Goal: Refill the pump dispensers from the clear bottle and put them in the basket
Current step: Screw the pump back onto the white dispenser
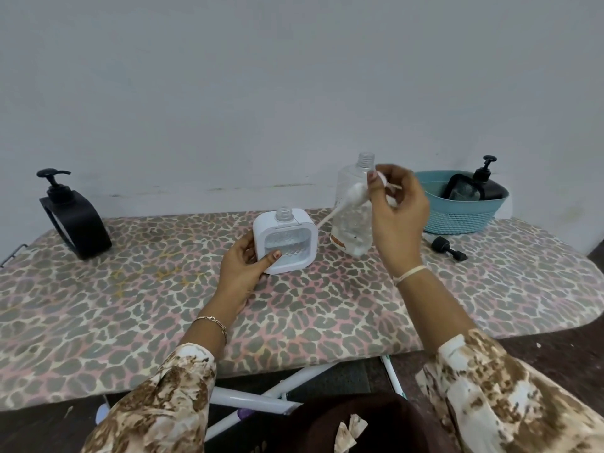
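Both hands busy: left hand (242,266) clasps white dispenser (287,246), right hand (398,210) pinches its pump (354,194); I'd hold the white dispenser upright.

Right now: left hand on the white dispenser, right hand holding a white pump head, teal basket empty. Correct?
Not empty: in the head view the teal basket holds a black dispenser. The rest stands: left hand grips the white dispenser, right hand holds the white pump head.
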